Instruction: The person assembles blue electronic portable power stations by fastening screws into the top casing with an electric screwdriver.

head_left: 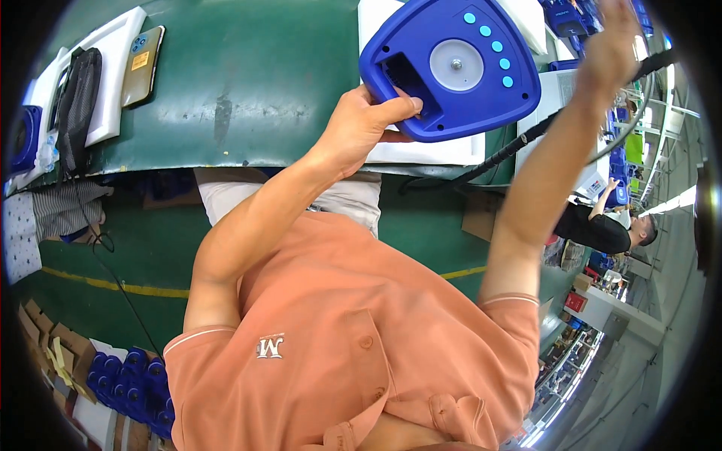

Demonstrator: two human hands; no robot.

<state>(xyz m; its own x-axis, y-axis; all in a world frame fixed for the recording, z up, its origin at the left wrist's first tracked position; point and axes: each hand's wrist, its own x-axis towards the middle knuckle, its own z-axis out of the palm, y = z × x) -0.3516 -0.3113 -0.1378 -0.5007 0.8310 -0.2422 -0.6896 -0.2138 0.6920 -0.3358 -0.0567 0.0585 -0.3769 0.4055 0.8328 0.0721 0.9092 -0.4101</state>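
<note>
While the left hand [361,124] grips the blue plastic housing [450,66] above the green table [248,83], the right hand [611,46] reaches far right, its grasp unclear; a yellow-labelled phone [141,66] lies far left.

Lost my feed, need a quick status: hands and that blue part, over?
Left hand gripping blue plastic housing by its recess, above the green table. Right hand raised near the black cable, grip unclear.

A factory floor: green workbench [248,83], stacked blue housings [131,387], cartons [45,338].
</note>
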